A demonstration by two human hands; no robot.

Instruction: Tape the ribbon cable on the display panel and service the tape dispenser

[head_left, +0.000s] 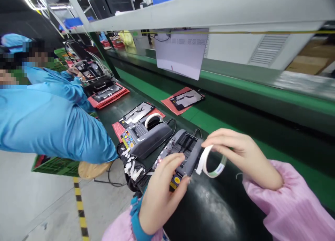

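Observation:
My left hand is at the near end of a grey tape dispenser, thumb and fingers around its front corner. The dispenser's roll bay shows no tape roll in it. My right hand is closed at the top edge of a white tape roll, with a loose tape end hanging at its left. The roll is tilted beside the dispenser's right side. Beyond it stands a second grey dispenser with a white roll in it and coloured buttons on its front.
Flat black-and-silver panels lie on red sheets along the bench. White tape scraps cling to a black bag at the bench edge. A co-worker's blue sleeve is at left. A white board hangs below the overhead shelf.

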